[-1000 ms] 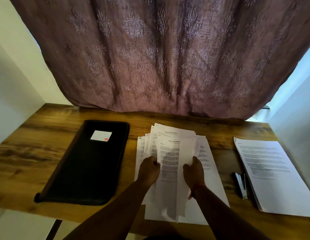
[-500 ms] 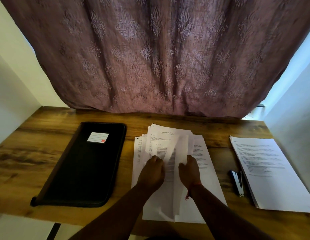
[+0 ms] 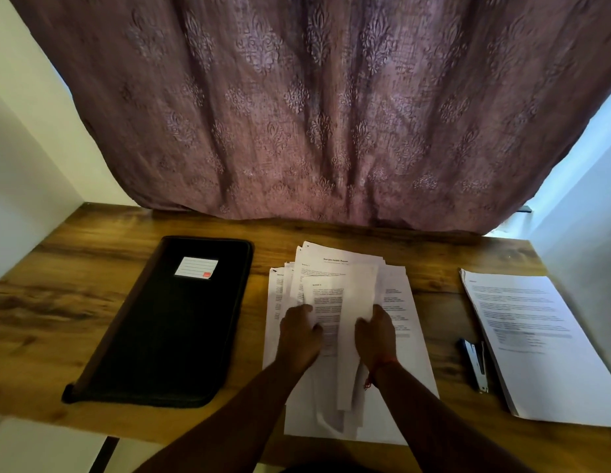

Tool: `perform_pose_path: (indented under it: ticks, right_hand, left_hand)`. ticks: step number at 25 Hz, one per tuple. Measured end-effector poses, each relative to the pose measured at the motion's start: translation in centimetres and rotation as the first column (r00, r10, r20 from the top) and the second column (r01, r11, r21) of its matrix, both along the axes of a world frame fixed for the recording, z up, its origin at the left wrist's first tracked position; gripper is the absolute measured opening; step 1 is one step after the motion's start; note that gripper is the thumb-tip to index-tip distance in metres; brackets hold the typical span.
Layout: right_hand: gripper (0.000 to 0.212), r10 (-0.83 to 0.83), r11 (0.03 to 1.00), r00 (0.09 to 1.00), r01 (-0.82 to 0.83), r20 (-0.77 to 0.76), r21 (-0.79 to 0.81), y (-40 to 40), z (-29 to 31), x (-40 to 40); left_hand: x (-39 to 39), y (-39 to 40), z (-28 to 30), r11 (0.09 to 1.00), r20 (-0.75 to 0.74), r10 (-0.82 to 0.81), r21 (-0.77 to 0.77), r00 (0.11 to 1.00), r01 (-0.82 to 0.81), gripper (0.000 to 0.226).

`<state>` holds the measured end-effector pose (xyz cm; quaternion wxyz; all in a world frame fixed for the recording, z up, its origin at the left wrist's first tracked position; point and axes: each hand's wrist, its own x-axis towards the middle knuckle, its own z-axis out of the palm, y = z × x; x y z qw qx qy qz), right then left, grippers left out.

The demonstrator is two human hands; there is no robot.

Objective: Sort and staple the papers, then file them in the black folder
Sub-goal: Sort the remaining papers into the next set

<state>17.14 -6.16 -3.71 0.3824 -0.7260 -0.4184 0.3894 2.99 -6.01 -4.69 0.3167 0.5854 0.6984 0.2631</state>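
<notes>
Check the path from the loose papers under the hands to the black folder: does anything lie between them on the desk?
Nothing visible does. Between the loose papers and the closed black folder there is only a bare strip of desk. The stapler lies on the opposite side.

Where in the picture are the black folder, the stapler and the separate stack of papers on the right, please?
black folder [image 3: 167, 322], head view, middle of its closed cover.
stapler [image 3: 474, 365], head view, middle of its body.
right-hand paper stack [image 3: 536, 343], head view, centre of the top sheet.
</notes>
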Motion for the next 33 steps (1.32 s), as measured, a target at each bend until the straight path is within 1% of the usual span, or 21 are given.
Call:
perform_pose_path:
  ticks: [1,3,4,6,9,12,14,16,19,21,23,24,25,26,30,31,32,33]
  right_hand:
    - [0.024,-0.002,1.0,1.0,0.002,-0.014,0.0,0.1,0.0,0.1]
    - [0.024,-0.006,1.0,1.0,0.006,-0.019,-0.001,0.2,0.1,0.1]
    - [0.024,-0.01,1.0,1.0,0.01,-0.011,-0.001,0.2,0.0,0.1]
    - [0.026,-0.016,1.0,1.0,0.016,0.001,-0.001,0.2,-0.2,0.0]
    - [0.026,-0.018,1.0,1.0,0.018,0.006,0.023,0.3,-0.3,-0.1]
    - [0.024,-0.019,0.999,0.997,0.016,0.071,0.047,0.6,0.1,0.1]
    - [0.024,-0.008,0.999,0.994,0.002,0.112,0.053,0.8,0.3,0.3]
    - [0.024,0.008,0.999,0.991,-0.015,0.132,0.052,0.9,0.2,0.4]
    - [0.023,0.018,0.999,0.991,-0.024,0.132,0.045,1.0,-0.2,0.4]
    - [0.022,0.017,0.999,0.99,-0.024,0.138,0.044,1.0,-0.4,0.3]
    - [0.022,0.016,0.999,0.991,-0.022,0.13,0.045,1.0,-0.6,0.3]
    - [0.022,0.017,0.999,0.992,-0.023,0.129,0.041,1.0,-0.6,0.3]
    - [0.023,0.02,0.999,0.991,-0.025,0.129,0.036,1.0,-0.7,0.3]
    - [0.023,0.027,0.999,0.991,-0.031,0.134,0.031,0.9,-0.8,0.4]
    - [0.026,0.042,0.999,0.991,-0.045,0.123,0.028,0.9,-1.2,0.5]
    - [0.025,0.039,0.999,0.992,-0.043,0.12,0.026,0.9,-1.3,0.5]
    - [0.026,0.035,0.999,0.992,-0.038,0.121,0.025,0.9,-1.4,0.5]
    - [0.027,0.03,0.999,0.992,-0.033,0.123,0.028,0.9,-1.5,0.6]
  left_hand:
    - [-0.2,0.4,0.0,0.998,0.055,0.047,-0.044,0.997,-0.045,0.029]
    - [-0.4,0.9,0.3,0.992,0.145,0.083,-0.105,0.986,-0.068,0.023]
    - [-0.3,1.1,0.4,0.992,0.148,0.077,-0.112,0.986,-0.06,0.02]
    - [-0.1,1.4,0.7,0.991,0.096,0.067,-0.121,0.993,-0.056,0.007]
    - [0.2,1.4,0.6,0.989,0.059,0.097,-0.122,0.994,-0.089,0.017]
    - [0.2,1.8,0.3,0.988,0.062,0.104,-0.119,0.993,-0.096,0.02]
    - [0.1,2.0,0.3,0.987,0.109,0.11,-0.13,0.988,-0.096,0.019]
    - [0.0,1.9,0.4,0.985,0.165,0.126,-0.138,0.978,-0.103,0.027]
    - [0.1,1.6,0.5,0.984,0.189,0.155,-0.111,0.97,-0.136,0.031]
    - [0.2,1.4,0.8,0.989,0.153,0.145,-0.044,0.977,-0.14,0.037]
    - [0.1,1.4,0.6,0.996,0.018,0.088,0.031,0.996,-0.089,0.054]
    - [0.1,1.5,0.4,0.997,-0.059,0.066,0.032,0.996,-0.065,0.06]
    - [0.0,1.6,0.3,0.999,-0.104,0.051,0.011,0.993,-0.05,0.061]
    - [-0.1,1.8,0.2,0.999,-0.105,0.045,-0.023,0.993,-0.048,0.057]
    - [-0.5,2.3,-0.2,0.99,-0.022,0.049,-0.132,0.999,-0.052,0.032]
    - [-0.5,2.3,-0.1,0.989,-0.007,0.035,-0.141,0.999,-0.036,0.03]
    - [-0.4,2.1,0.0,0.99,-0.022,0.002,-0.138,1.0,-0.005,0.031]
    - [-0.2,2.0,0.2,0.994,-0.079,-0.045,-0.106,0.996,0.036,0.034]
